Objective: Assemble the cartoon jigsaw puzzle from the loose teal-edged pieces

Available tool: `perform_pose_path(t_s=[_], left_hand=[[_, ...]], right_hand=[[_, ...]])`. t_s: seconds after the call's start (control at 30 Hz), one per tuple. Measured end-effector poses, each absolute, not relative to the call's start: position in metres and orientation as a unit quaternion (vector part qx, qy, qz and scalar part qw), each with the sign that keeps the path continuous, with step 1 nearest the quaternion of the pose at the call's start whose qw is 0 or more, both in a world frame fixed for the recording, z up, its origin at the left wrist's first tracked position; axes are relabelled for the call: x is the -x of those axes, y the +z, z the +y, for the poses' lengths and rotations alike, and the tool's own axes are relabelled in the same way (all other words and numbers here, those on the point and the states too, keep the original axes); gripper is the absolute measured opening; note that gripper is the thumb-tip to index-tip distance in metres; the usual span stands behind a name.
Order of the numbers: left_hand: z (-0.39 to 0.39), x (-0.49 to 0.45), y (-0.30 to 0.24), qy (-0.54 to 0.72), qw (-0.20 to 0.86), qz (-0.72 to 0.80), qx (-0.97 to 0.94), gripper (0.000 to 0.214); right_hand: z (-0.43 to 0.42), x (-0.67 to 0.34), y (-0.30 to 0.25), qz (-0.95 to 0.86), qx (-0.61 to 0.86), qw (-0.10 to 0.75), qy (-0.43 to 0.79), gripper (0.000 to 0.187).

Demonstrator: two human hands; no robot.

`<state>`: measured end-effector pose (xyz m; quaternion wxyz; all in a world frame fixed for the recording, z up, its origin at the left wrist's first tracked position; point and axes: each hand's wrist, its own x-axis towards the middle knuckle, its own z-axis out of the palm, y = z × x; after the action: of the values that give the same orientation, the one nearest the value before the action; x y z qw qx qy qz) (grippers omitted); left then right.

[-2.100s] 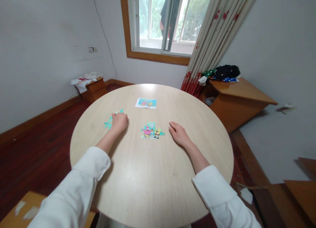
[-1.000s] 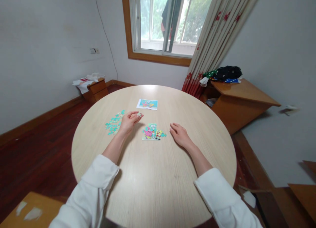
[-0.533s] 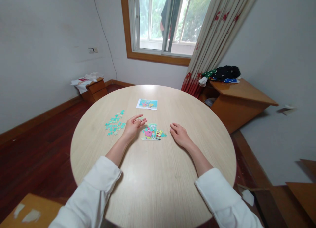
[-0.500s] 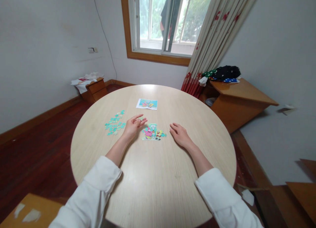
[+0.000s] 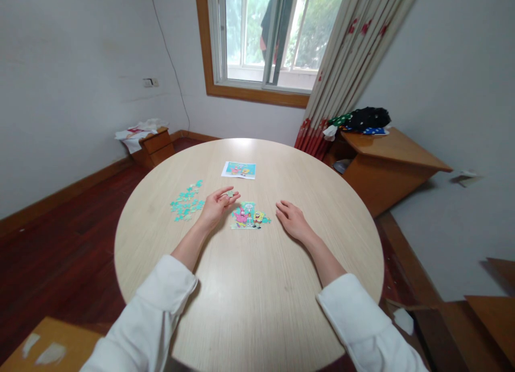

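Observation:
A partly joined jigsaw puzzle (image 5: 246, 217) with a pink starfish figure and a yellow square figure lies on the round table. At its upper left, my left hand (image 5: 217, 206) pinches a small pale green puzzle piece (image 5: 230, 193) between its fingers. To the right of the puzzle my right hand (image 5: 292, 220) lies near the tabletop with its fingers loosely stretched out, holding nothing. Loose turquoise puzzle pieces (image 5: 187, 201) are scattered left of my left hand. Behind the puzzle lies a printed reference picture (image 5: 240, 170) with the same figures.
The round wooden table (image 5: 257, 307) fills the middle. A tilted wooden cabinet (image 5: 394, 162) with dark cloth (image 5: 369, 118) on top stands at right, beside a curtain (image 5: 338, 55). At back left is a small drawer unit (image 5: 155, 146); a wooden surface (image 5: 48, 345) sits at lower left.

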<state>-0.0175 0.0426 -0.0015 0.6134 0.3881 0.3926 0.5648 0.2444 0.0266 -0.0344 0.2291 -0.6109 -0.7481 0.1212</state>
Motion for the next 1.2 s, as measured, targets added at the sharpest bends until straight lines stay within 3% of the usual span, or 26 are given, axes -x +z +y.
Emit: perform_pose_path(t_s=[0.3,0.5,0.67,0.97,1.2], left_hand=[[0.037,0.013,0.004,0.552,0.622,0.376,-0.408,0.034],[0.024,0.006,0.003,0.506,0.629,0.37,-0.46,0.047],[0.016,-0.002,-0.001,0.471,0.597,0.376,-0.529,0.041],[0.011,-0.009,-0.007,0.428,0.571,0.346,-0.609,0.037],[0.009,-0.012,-0.009,0.431,0.551,0.362,-0.616,0.039]], right_hand=[[0.028,-0.244,-0.041,-0.735,0.611,0.268,0.12,0.041],[0.022,-0.232,-0.033,-0.718,0.549,0.411,0.117,0.031],[0.005,-0.208,-0.016,-0.727,0.47,0.476,0.152,0.023],[-0.007,-0.184,-0.011,-0.695,0.438,0.5,0.274,0.015],[-0.006,-0.183,-0.01,-0.66,0.488,0.47,0.326,0.02]])
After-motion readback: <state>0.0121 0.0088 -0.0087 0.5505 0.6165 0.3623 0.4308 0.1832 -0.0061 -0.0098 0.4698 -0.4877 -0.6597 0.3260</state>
